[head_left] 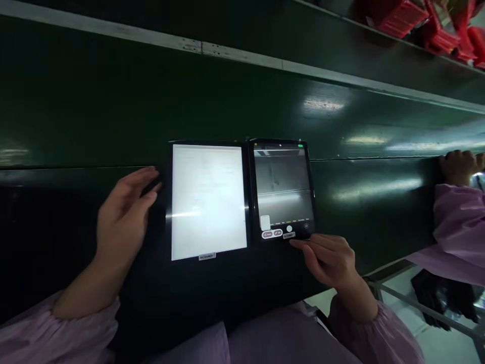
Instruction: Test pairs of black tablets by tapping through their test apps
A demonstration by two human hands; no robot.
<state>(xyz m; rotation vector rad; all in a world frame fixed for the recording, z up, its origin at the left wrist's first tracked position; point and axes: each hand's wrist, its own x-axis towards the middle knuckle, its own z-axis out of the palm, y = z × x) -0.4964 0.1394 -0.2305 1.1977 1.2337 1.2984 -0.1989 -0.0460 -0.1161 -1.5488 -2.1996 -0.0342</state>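
Note:
Two dark-framed tablets lie side by side on a dark green work surface. The left tablet (209, 202) has a bright, nearly white screen, and a small barcode label sits at its lower edge. On the right tablet (284, 177) a camera view is showing, with a round button and a similar label below. My left hand (123, 215) hovers just beside the left tablet's left edge, thumb and fingers apart, holding nothing visible. Near the lower right corner of the right tablet is my right hand (331, 258), forefinger stretched out and the other fingers partly bent. Whether it touches the tablet is unclear.
Another person's hand (460, 167), in a lilac sleeve, rests on the green surface at far right. Red bins (397, 17) stand at top right beyond a pale strip (242, 54). A metal rail (424, 303) and black bags (439, 296) show at lower right.

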